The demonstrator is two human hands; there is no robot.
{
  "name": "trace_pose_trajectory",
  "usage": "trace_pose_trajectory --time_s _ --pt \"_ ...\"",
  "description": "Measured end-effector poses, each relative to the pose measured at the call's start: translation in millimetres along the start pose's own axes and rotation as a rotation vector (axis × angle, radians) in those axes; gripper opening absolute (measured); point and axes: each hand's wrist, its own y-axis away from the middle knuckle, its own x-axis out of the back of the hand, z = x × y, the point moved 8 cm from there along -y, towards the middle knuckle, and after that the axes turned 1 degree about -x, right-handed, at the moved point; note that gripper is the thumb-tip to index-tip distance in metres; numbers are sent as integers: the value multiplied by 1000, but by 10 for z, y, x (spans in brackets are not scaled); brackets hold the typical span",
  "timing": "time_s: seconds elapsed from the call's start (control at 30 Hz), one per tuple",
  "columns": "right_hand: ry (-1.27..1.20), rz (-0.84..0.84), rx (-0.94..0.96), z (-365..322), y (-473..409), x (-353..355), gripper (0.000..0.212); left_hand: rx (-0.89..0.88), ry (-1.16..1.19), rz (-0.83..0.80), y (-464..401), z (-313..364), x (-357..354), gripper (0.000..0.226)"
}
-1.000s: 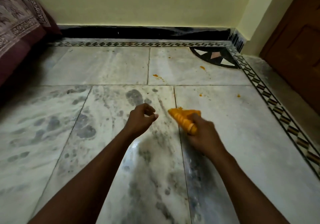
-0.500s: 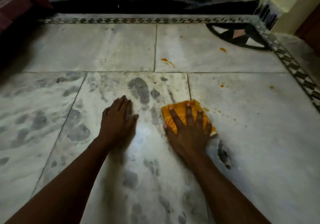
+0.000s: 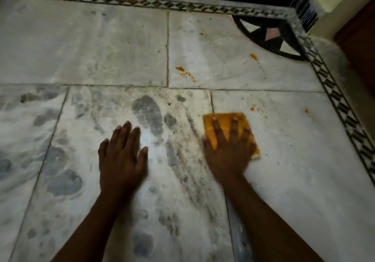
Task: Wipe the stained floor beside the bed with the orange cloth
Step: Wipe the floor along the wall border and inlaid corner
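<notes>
Orange cloth (image 3: 223, 123) pinned under right hand (image 3: 229, 152), fingers splayed; left hand (image 3: 121, 158) flat on floor (image 3: 294, 160), fingers together.

Open floor (image 3: 284, 160) all round; wall corner (image 3: 308, 10) seemingly the only obstacle.

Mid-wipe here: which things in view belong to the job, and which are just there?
Belongs to the job:
- orange cloth, flat under the right hand
- orange stains on the floor
- left hand, flat on the floor

Just there:
- patterned border strip
- corner inlay
- wooden door
- grey marble blotches
</notes>
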Motion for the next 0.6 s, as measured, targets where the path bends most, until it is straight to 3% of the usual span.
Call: trace_pose_trajectory --time_s 0.07,0.13,0.2,0.27,0.37,0.47,0.53,0.6 --pt "-45 57 50 -501 -127 -82 65 -6 -9 20 -12 -42 -56 67" --pt "-46 5 253 -690 140 -15 62 -8 -8 40 -9 -50 -22 67" --pt "-43 -35 494 -474 629 178 61 -23 -16 50 -7 -24 44 68" --pt "4 -63 604 14 833 264 61 4 -11 46 -29 -28 78 68" --pt "36 -71 258 440 305 206 65 7 -1 32 -6 -12 31 67" --pt "-1 75 -44 -162 -425 -17 65 3 -19 41 -36 -54 -11 67" --pt "-74 80 -2 -772 -642 -128 63 -1 -18 36 -31 -51 -28 67" --pt "-122 58 174 -1178 -371 -134 60 -4 -6 31 -42 -21 -18 67"
